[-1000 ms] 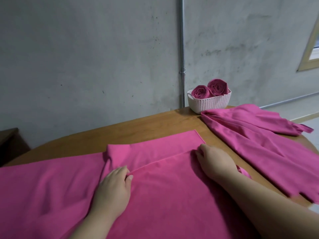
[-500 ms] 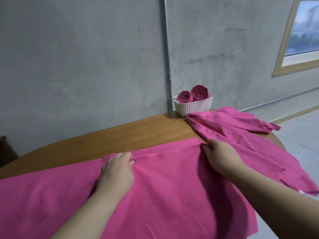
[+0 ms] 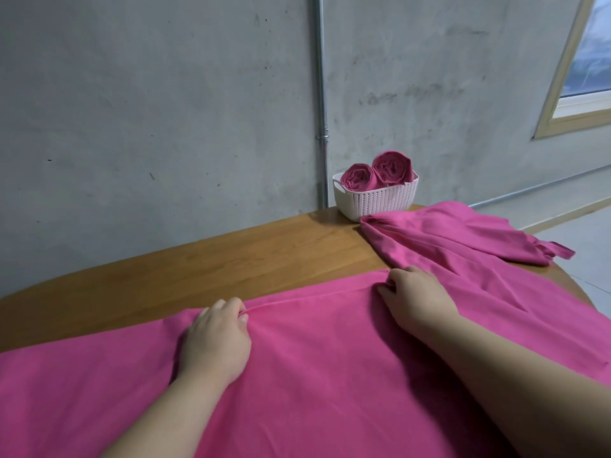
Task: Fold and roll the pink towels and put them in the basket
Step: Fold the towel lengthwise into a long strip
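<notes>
Left hand [image 3: 216, 342] and right hand [image 3: 413, 295] each pinched the far edge of the pink towel [image 3: 314, 375], an edge running across mid-frame, with the basket [image 3: 377, 201] above, nearer the right hand

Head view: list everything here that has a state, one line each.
left hand: pinches the spread towel's upper edge
right hand: pinches the same edge near its corner
spread towel: folded over on the table, not rolled
loose towel pile: crumpled, unfolded
basket: upright, holds two rolled towels
rolled towels: rolled, in the basket
</notes>
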`<control>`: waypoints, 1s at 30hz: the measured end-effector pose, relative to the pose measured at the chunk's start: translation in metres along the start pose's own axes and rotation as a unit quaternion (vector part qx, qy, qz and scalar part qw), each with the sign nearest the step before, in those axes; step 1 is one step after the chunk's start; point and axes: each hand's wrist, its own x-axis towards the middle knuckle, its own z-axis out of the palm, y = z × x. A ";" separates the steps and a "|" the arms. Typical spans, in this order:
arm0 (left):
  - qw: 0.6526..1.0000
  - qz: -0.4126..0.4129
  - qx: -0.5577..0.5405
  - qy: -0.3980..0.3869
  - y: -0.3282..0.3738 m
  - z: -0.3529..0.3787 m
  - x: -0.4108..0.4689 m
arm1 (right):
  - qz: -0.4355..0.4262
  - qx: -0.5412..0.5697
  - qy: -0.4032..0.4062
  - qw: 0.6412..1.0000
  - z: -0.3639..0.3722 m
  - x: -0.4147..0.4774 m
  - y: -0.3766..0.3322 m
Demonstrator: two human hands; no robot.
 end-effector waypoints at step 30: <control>0.998 -0.037 -0.023 0.040 0.002 0.005 0.026 | 0.046 0.030 -0.011 0.998 0.003 0.048 -0.001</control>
